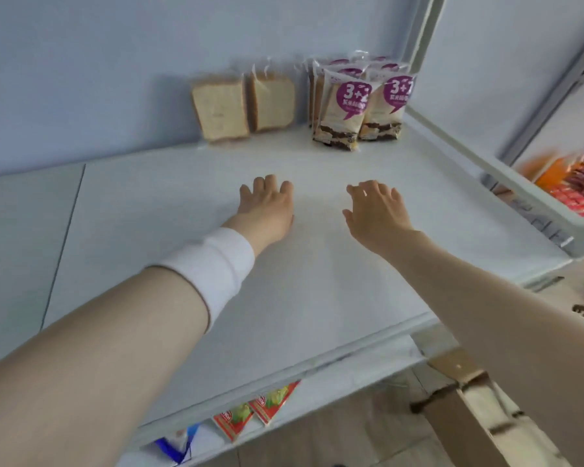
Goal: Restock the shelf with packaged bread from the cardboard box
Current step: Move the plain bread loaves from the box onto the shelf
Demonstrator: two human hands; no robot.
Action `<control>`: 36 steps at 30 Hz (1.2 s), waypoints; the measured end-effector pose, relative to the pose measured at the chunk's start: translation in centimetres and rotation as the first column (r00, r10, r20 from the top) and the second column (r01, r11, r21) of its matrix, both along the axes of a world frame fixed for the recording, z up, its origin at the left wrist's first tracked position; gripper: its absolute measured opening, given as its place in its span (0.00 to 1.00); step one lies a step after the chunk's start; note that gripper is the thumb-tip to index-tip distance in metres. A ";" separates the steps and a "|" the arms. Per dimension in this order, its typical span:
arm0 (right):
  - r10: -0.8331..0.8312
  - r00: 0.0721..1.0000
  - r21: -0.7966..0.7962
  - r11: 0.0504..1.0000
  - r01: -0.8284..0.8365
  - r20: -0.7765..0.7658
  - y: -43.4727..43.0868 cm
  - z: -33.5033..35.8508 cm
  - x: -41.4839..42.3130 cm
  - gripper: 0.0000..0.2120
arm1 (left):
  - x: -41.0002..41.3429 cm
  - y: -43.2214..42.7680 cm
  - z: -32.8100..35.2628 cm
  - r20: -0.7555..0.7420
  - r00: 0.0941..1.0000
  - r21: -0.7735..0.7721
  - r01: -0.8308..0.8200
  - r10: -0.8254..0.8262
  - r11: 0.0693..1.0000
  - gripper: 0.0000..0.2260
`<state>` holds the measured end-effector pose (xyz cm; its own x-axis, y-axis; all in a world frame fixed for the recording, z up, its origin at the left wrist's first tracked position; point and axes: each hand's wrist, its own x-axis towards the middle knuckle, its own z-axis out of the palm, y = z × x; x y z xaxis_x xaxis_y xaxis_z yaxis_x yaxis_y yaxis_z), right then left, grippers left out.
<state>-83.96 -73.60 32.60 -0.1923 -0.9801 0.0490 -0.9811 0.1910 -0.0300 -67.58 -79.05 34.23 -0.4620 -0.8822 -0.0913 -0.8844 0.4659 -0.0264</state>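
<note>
Left hand (267,205) & right hand (376,210) hovered empty, fingers loose, over flat white shelf (317,281); clear-wrapped sliced bread packs (241,107) stood beyond them, prob. saving front room.

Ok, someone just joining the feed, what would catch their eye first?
The left hand and right hand, both open and holding nothing, reach over the white shelf. Beyond them, against the back wall, stand two clear-wrapped sliced bread packs, with purple-labelled 3+2 packets to their right.
</note>
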 end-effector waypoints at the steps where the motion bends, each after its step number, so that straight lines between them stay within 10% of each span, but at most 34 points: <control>1: -0.038 0.999 0.037 0.999 0.038 -0.018 2.1 0.3 -1.2 0.23 | -1.3 1.6 0.6 0.021 0.999 0.015 0.034 -0.034 0.999 0.20; 14: -0.525 0.850 0.156 0.837 0.524 -0.042 33.9 -5.2 -21.9 0.19 | -27.1 28.5 -4.1 -0.022 0.783 0.171 0.616 -0.622 0.769 0.24; 24: -0.807 0.589 0.554 0.504 0.662 0.031 48.2 -21.7 -27.4 0.17 | -37.5 35.7 -20.9 0.060 0.678 0.549 0.591 -0.733 0.591 0.24; 36: -0.943 -0.073 0.804 0.235 0.546 0.325 44.8 -39.4 -30.6 0.29 | -50.5 31.7 -41.1 0.055 0.795 0.835 0.295 -0.604 0.464 0.25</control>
